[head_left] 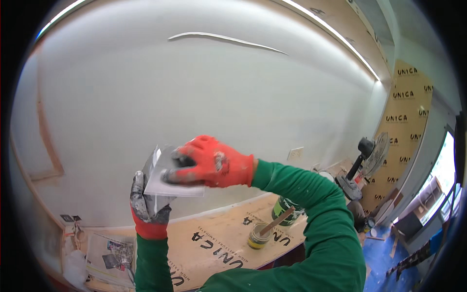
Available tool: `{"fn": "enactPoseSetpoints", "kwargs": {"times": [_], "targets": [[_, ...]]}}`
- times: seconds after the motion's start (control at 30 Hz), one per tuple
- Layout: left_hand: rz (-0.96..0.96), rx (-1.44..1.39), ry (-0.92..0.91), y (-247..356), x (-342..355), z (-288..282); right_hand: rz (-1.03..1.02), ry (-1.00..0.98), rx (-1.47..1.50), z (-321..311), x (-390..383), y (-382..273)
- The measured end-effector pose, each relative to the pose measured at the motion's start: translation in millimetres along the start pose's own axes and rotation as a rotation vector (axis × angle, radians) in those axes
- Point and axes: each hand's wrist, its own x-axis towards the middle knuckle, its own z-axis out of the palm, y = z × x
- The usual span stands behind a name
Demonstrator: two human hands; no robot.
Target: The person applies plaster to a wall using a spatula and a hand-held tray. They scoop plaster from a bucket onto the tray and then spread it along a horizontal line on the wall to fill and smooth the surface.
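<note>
My right hand (216,163), in a red work glove with a dark coated palm, is closed on a thin flat light-grey filling knife (177,190). The glove hides part of this blade. Below and left of it, my left hand (150,209), in a matching glove smeared with white, grips a second flat grey filling knife (156,203). The two blades overlap, one in front of the other; whether they touch I cannot tell. Both are held before a pale wall (112,107). A thin, curved white streak (226,37) runs across the wall higher up.
Below the wall, a board-covered counter (204,248) carries an open can (259,237) with a wooden stick (277,221) in it and a larger green tub (282,210). Newspaper (104,253) lies at the left. A fan (374,155) stands right, near a wall socket (295,154).
</note>
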Motion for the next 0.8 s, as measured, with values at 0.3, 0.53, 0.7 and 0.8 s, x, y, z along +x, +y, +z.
{"fn": "enactPoseSetpoints", "kwargs": {"times": [0.3, 0.53, 0.7, 0.8], "targets": [[0.418, -0.335, -0.101, 67, 40, 115, 1.093, 0.866, 2.025, -13, -136, 4], [0.378, -0.114, -0.5, 93, 40, 198, 1.471, 1.052, 1.642, -70, -213, 33], [0.316, -0.162, -0.596, 89, 7, 224, 1.015, 0.611, -0.168, -162, -277, 184], [0.285, -0.191, -0.583, 93, -1, 231, 0.727, 0.561, -0.756, -183, -313, 280]]}}
